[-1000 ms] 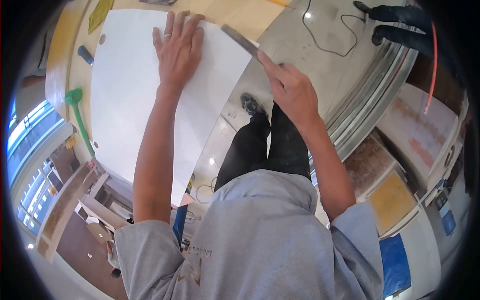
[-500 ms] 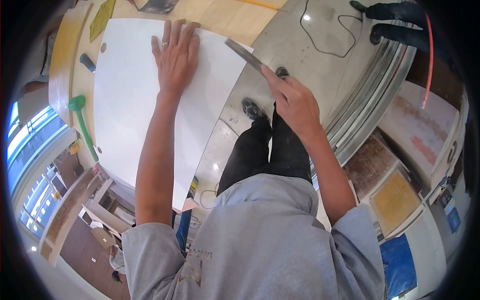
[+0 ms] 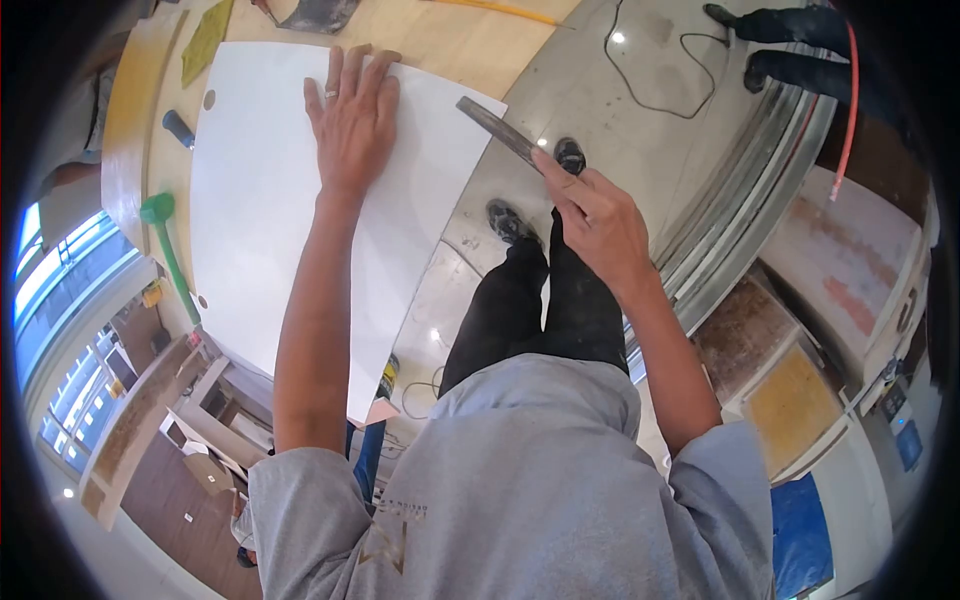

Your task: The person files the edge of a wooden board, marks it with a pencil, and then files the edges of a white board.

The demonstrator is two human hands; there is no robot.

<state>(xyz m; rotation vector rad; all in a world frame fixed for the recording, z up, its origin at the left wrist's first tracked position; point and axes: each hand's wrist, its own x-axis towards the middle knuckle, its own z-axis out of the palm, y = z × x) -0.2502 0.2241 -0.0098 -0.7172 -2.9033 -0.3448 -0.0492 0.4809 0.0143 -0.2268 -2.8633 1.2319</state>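
A large white panel [image 3: 260, 190] lies flat on a wooden workbench [image 3: 430, 35]. My left hand [image 3: 355, 125] presses on it with fingers spread, a ring on one finger. In my right hand [image 3: 600, 220] is a long flat metal file [image 3: 495, 127], gripped at its near end. The file's far end overlaps the panel's edge close to its right corner. Beside the panel's left side are a green mallet [image 3: 160, 215] and a dark-handled tool [image 3: 178, 128].
A yellow sheet [image 3: 207, 40] and a dark grey piece [image 3: 318, 14] lie at the bench's far side. Long metal profiles [image 3: 735, 205] run along the floor at right. A cable [image 3: 650, 100] lies on the floor, and another person's legs [image 3: 790, 45] stand at the top right.
My right hand and the file have shifted slightly right and down, along the panel's edge. My left hand stays spread on the panel. The whole view has moved a little.
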